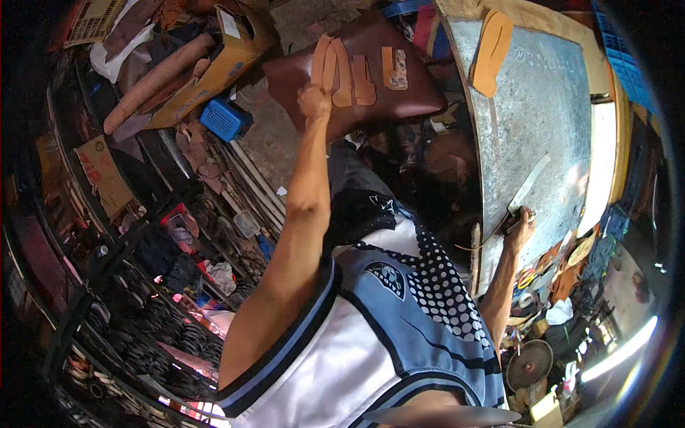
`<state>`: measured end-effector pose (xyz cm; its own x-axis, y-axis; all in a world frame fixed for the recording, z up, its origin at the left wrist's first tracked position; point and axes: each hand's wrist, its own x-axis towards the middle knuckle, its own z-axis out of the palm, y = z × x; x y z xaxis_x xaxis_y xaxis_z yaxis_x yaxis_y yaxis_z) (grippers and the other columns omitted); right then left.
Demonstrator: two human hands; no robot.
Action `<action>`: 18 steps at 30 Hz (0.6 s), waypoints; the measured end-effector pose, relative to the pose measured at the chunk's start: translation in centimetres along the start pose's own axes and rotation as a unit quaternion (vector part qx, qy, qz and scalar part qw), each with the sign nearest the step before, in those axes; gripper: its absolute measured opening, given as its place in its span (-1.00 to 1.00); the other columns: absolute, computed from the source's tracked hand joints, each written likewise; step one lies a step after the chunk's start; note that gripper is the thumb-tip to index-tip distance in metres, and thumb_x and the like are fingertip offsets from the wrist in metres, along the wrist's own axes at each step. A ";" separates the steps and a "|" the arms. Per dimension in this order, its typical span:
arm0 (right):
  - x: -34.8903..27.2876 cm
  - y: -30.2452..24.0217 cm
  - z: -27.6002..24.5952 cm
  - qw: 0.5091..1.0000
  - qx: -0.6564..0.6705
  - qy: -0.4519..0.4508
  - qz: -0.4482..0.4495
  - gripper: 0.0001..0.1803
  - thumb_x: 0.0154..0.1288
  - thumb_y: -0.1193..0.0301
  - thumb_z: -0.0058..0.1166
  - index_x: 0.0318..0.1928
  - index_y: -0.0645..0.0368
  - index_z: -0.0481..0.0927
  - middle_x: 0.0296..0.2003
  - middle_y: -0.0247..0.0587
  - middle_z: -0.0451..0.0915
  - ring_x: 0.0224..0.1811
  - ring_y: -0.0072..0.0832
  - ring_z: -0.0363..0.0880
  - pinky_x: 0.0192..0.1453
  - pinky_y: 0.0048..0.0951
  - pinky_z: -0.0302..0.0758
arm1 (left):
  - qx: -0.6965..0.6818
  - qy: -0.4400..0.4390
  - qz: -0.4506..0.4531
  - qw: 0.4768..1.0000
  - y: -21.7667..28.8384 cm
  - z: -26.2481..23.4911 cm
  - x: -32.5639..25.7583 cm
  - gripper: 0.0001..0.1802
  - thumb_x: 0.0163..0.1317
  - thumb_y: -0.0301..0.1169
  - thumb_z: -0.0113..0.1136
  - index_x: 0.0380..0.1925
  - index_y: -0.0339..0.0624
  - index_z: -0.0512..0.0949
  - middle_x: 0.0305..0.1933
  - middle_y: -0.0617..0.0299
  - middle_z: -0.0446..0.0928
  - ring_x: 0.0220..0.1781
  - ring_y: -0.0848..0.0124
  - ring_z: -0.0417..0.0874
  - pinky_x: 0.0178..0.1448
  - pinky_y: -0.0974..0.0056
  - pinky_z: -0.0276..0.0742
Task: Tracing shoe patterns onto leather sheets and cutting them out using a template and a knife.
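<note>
My left hand [314,102] is closed at the lower end of a long tan leather strip [322,63], over a dark brown leather sheet [421,93]. Beside that strip lie a curved tan leather piece [342,82], a shorter one [364,85] and a small tan piece with dark writing [394,69]. My right hand [523,227] is wrapped round the dark handle of a knife [532,181]. Its long pale blade points away from me, low over the grey worktable [528,121]. Part of the handle is hidden by my fingers.
An orange-tan leather piece [493,53] lies at the table's far left corner. A blue plastic basket [226,119] and a cardboard box [207,78] with rolled material stand at left. Shelves of clutter line the left side. A round fan [529,364] is at lower right.
</note>
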<state>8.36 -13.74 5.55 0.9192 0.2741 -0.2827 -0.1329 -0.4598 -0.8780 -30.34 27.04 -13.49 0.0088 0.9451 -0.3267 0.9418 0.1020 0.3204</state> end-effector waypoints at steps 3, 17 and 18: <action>0.5 1.1 -0.6 1.000 0.001 -0.007 -0.009 -0.83 0.35 0.35 0.14 -0.23 0.20 0.58 -0.49 -0.43 0.48 -0.57 -0.69 0.36 -0.50 -0.61 0.31 | -0.094 -0.061 -0.051 0.992 -3.7 4.2 0.2 -0.33 0.14 -0.08 0.37 0.06 -0.42 0.44 0.01 -0.31 0.55 0.19 -0.16 0.51 0.21 -0.09 0.49; 1.4 1.7 -0.4 1.000 0.002 -0.014 0.020 -0.86 0.33 0.38 0.15 -0.24 0.20 0.59 -0.45 -0.43 0.50 -0.53 -0.67 0.37 -0.44 -0.59 0.34 | -0.224 0.023 -0.114 0.967 -7.3 8.6 2.8 -0.30 0.05 -0.03 0.42 -0.07 -0.50 0.53 -0.21 -0.30 0.63 -0.11 -0.20 0.67 -0.03 -0.04 0.60; 1.8 1.8 0.1 1.000 -0.005 -0.017 0.011 -0.86 0.33 0.39 0.16 -0.24 0.21 0.59 -0.44 -0.42 0.51 -0.53 -0.66 0.38 -0.42 -0.59 0.35 | -0.276 -0.028 -0.149 0.949 -8.6 8.6 3.4 -0.31 0.04 -0.04 0.45 -0.07 -0.48 0.53 -0.23 -0.26 0.64 -0.16 -0.15 0.70 -0.13 -0.04 0.63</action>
<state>9.74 -13.96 3.46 0.9031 0.2921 -0.3147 -0.1492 -0.4738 -0.8679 -35.48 26.75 -24.99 -0.1969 0.8325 -0.5178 0.5860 0.5234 0.6186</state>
